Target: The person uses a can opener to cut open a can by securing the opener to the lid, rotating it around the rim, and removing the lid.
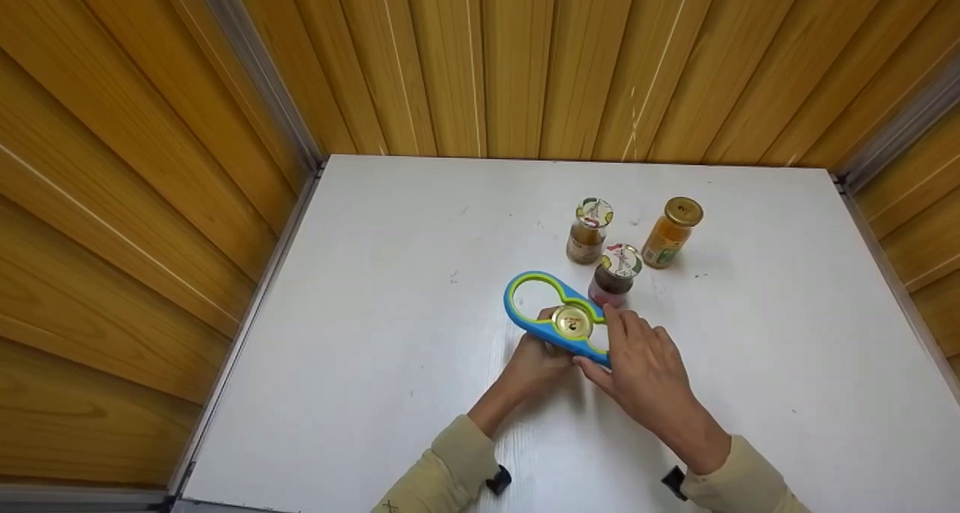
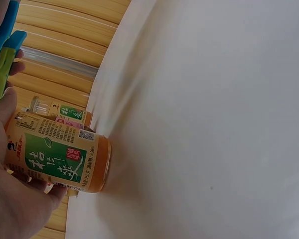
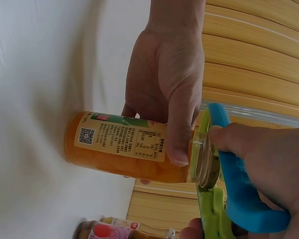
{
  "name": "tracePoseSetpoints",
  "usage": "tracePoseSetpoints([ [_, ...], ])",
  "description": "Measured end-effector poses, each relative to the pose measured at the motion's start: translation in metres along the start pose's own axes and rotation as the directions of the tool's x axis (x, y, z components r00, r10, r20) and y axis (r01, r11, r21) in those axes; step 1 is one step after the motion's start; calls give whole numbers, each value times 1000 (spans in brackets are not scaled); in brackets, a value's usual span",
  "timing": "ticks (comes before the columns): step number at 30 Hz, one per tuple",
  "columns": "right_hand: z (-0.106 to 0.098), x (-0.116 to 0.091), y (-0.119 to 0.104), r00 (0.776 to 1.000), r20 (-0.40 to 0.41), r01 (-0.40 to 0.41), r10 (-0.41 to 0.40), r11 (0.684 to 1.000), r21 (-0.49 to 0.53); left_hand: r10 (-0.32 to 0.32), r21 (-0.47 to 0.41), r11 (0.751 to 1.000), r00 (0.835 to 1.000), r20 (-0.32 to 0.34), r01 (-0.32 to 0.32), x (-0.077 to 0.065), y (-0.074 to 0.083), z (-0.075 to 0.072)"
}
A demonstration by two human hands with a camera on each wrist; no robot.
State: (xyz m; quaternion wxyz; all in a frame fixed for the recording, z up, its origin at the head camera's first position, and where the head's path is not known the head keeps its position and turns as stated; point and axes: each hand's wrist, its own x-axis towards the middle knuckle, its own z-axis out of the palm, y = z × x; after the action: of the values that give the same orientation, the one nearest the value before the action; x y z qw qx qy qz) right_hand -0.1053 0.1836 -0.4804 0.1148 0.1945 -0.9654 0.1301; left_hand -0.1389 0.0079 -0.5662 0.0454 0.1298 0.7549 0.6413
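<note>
My left hand point(image 1: 538, 367) grips a glass jar of orange fruit point(image 2: 60, 154) round its labelled side. My right hand point(image 1: 646, 367) holds one end of a blue and green jar opener point(image 1: 555, 339), thumb on the near side and fingers on the far side. The opener lies across the top of the jar, and the gold lid point(image 1: 572, 322) shows through its middle opening. In the right wrist view, the opener's green inner edge point(image 3: 214, 209) sits against the lid. Whether the jar's base touches the table is unclear.
Just beyond the opener stands a dark jar with a patterned lid point(image 1: 621, 262). Behind it are a brownish jar point(image 1: 586, 239) and, to the right, a gold-lidded orange jar point(image 1: 667, 235). The white table point(image 1: 375, 273) meets wood-patterned walls point(image 1: 510, 63) at the back and sides.
</note>
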Motion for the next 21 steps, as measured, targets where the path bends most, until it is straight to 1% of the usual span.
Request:
tracePoseSetpoints([
  [3, 1, 1, -1, 999, 35, -15, 16, 999, -38, -2, -6, 1000, 1000, -8, 2, 0, -1, 2],
  [7, 2, 4, -1, 998, 37, -45, 47, 998, -52, -9, -12, 1000, 1000, -5, 9, -1, 1, 5],
  [12, 2, 5, -2, 998, 29, -50, 52, 997, -64, -38, 8, 999, 999, -11, 38, -2, 5, 8],
  [18, 5, 6, -5, 999, -30, -41, 38, 993, -111, 17, 21, 1000, 997, -69, -15, 0, 4, 12],
  [21, 5, 7, -9, 998, -18, -54, 52, 991, -125, 36, 25, 999, 993, -111, -33, 0, 2, 15],
])
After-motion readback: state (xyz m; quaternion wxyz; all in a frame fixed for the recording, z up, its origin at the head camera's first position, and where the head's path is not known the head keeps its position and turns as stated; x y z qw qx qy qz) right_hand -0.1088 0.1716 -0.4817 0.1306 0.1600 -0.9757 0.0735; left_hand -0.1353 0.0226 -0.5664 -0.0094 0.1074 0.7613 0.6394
